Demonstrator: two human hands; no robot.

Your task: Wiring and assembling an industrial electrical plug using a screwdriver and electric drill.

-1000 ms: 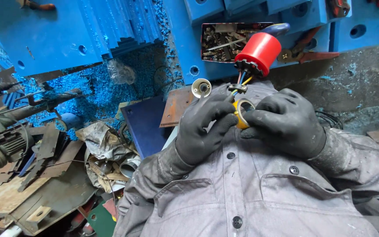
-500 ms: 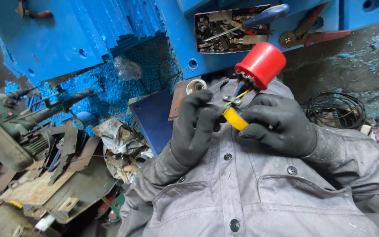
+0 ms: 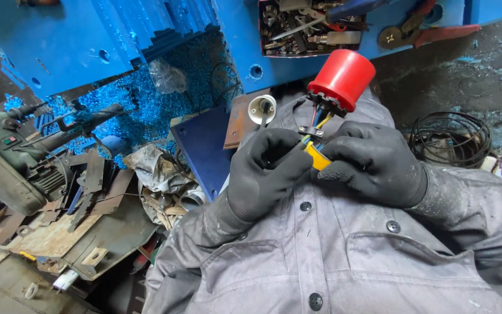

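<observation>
No packages, labels, signs, screens.

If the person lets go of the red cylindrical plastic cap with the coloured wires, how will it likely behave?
The red cylindrical plastic cap looks hollow, so probably light. Its round side suggests it would roll if laid down. The thin coloured wires below it bend between the gloved left hand and right hand, so they likely flop, not support it.

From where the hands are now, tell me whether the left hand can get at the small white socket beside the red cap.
Probably yes. The left hand sits just below the white socket, nothing between them, but it is gripping the wires under the red cap.
</observation>
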